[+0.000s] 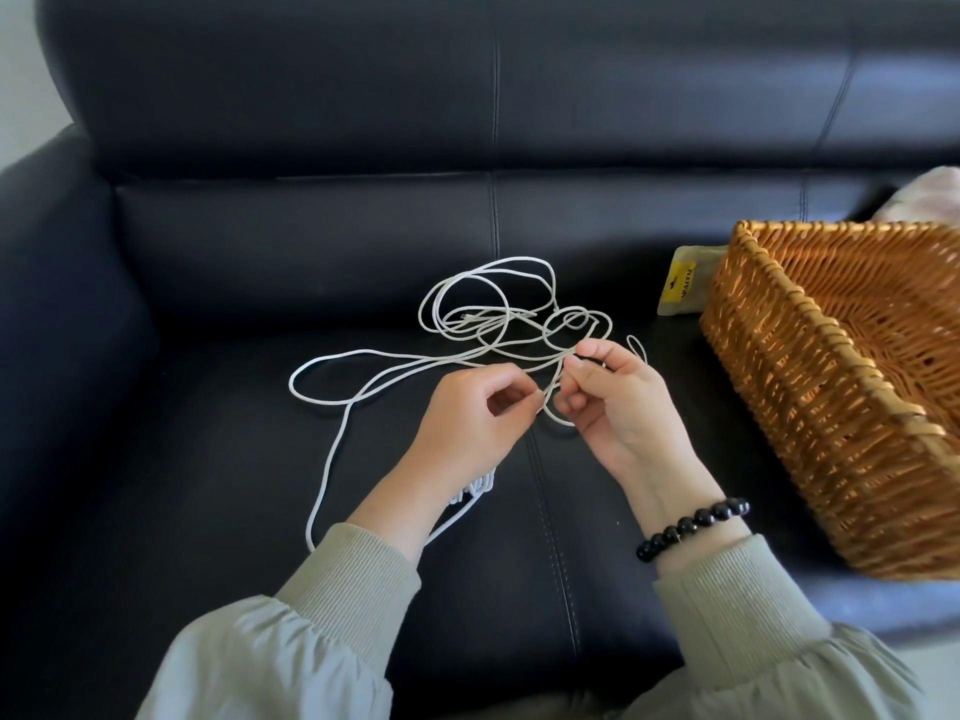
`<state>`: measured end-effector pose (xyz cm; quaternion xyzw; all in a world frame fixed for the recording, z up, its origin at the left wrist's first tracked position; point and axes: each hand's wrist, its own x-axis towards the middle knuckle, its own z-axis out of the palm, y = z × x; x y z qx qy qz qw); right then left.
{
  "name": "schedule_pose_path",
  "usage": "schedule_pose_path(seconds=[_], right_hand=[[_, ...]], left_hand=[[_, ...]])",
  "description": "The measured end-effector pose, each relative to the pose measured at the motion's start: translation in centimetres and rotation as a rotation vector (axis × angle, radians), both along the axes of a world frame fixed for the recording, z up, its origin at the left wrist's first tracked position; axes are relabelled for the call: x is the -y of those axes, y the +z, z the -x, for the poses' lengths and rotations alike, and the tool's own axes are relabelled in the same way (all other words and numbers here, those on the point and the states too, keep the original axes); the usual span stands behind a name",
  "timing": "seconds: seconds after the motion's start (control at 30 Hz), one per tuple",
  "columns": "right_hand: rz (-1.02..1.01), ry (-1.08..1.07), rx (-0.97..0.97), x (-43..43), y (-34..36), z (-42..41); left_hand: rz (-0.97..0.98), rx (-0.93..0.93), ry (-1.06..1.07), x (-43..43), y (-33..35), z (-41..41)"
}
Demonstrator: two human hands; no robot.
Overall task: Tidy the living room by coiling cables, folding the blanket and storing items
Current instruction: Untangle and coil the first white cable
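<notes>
I judge the job barely begun: the thin white cable (pixel 467 324) lies mostly in loose, tangled loops on the black leather sofa (pixel 260 252), left of the rectangular woven wicker basket (pixel 831 327). My left hand (pixel 478 413) pinches one strand, and my right hand (pixel 613 402), nearer the basket, pinches a small loop. A pale yellow-labelled packet (pixel 683 288) lies just beside the basket's far left corner, not stored. Pale cloth (pixel 935 194) behind the basket may be the blanket; I cannot tell.

Over a dark leather sofa (pixel 260 252), the left hand (pixel 467 418) and right hand (pixel 618 402) each pinch a tangled white cable (pixel 332 356), a wicker basket (pixel 810 387) standing near on the right.
</notes>
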<state>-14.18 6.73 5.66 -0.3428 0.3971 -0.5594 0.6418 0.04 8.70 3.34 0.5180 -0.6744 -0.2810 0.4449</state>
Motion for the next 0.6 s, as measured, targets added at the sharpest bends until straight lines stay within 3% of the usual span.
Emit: schedule_pose_path(seconds=[0.1,0.23,0.37,0.47,0.6], right_hand=[[-0.002,-0.109,-0.03,0.4,0.0,0.6],[0.022,-0.309,-0.508,1.2,-0.1,1.9],[0.059,-0.204,-0.967,1.4,-1.3,1.5],[0.107,-0.113,-1.274,1.5,-2.3,0.8],[0.07,0.023,-1.395,1.1,-2.6,-0.1]], left_hand=[[-0.116,0.006,-0.022,0.3,-0.7,-0.5],[-0.223,0.027,0.133,1.1,-1.4,-2.3],[-0.237,0.161,0.358,1.7,-1.5,-3.4],[-0.443,0.467,0.442,1.6,-1.6,-3.6],[-0.795,0.655,0.344,1.3,-1.7,-2.9]])
